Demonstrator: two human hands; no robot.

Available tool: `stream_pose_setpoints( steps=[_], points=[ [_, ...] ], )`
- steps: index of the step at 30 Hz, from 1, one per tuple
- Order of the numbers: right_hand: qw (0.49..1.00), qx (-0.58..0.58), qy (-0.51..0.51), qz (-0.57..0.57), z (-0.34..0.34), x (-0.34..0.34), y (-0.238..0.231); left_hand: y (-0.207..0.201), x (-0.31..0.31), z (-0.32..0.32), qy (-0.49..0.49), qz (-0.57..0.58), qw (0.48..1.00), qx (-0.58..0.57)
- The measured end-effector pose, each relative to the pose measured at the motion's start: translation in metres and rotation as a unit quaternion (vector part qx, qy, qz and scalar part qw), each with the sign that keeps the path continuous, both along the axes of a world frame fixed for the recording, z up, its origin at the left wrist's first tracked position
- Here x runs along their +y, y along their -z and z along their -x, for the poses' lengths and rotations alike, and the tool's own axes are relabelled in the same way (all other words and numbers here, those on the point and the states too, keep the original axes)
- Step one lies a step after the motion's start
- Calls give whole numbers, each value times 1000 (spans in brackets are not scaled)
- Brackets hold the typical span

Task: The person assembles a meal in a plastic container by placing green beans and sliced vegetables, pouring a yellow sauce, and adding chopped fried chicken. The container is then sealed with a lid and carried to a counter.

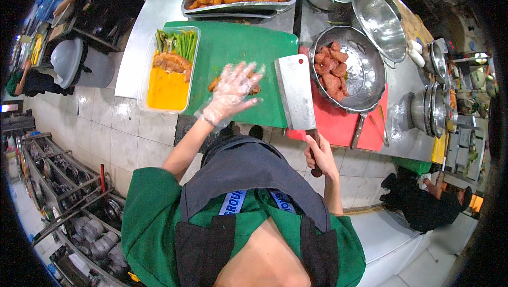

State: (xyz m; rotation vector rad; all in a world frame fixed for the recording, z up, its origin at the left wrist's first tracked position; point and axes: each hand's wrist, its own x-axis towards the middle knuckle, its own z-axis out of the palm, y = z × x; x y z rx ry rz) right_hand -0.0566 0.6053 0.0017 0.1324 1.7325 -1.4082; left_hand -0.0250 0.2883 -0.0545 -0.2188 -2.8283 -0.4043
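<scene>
My left hand (233, 90), in a clear plastic glove, lies with fingers spread over brown fried-looking food pieces (213, 83) on a green cutting board (254, 41). The hand covers most of them. My right hand (323, 156), apparently ungloved, wraps round the dark handle of a cleaver (295, 92). Its broad blade points away from me over the board's right edge. Left of the board stands a clear plastic container (142, 94) with green stalks, orange-brown pieces and something bright yellow-orange in it.
A metal tray (185, 6) heaped with golden fried pieces sits at the far side. To the right, a metal pan (373, 94) with reddish-brown meat rests partly over a red cutting board (344, 127), near a dark-handled knife (359, 132). Metal bowls (378, 20) stand beyond. Other people work nearby.
</scene>
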Motion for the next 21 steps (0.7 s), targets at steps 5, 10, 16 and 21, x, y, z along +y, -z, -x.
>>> stream_pose_setpoints(
  steps=[5,10,16,21],
  points=[
    [997,-67,-31,26,10,1,19,-12,34,-32,-327,-69,943,4],
    [994,-70,-54,64,23,-6,33,4,43,-19,-383,-111,917,-28],
    [991,-94,-60,78,26,-11,37,11,56,14,-354,-76,932,-23],
    [988,-106,-66,90,30,-9,39,14,58,26,-289,-63,955,-31]
  ],
)
